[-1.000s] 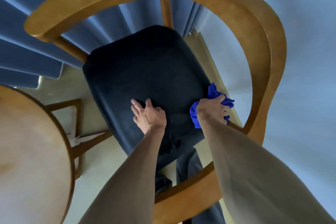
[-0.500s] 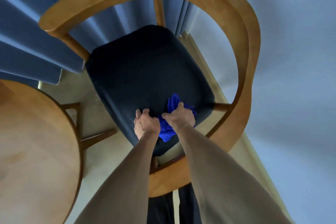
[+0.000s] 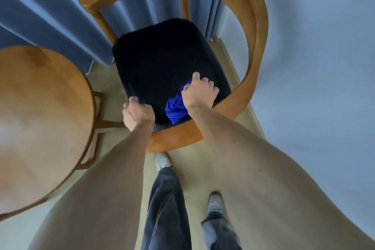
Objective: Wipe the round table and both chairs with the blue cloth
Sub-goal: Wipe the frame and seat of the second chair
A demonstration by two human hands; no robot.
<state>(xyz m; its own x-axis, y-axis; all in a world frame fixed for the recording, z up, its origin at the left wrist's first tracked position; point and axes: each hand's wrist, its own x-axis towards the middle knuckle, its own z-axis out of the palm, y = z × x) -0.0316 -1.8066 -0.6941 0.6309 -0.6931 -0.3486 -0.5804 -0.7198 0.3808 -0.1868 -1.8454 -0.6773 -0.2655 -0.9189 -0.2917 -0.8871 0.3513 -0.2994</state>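
Note:
A wooden chair (image 3: 257, 32) with a curved armrest rail and a dark seat cushion (image 3: 162, 57) stands in front of me. My right hand (image 3: 199, 92) grips the bunched blue cloth (image 3: 175, 108) on the near right part of the cushion. My left hand (image 3: 138, 112) curls over the cushion's near left corner and holds its edge. The round wooden table (image 3: 40, 107) fills the left side of the view.
Blue curtains (image 3: 50, 12) hang behind the chair and table. A pale wall (image 3: 314, 67) runs along the right, close to the chair's rail. My legs and both shoes (image 3: 161, 161) stand on the beige floor just behind the chair.
My right hand carried the cloth from the seat's right edge to its near part. My left hand went from lying flat on the cushion to holding its near left corner. The view pulled back.

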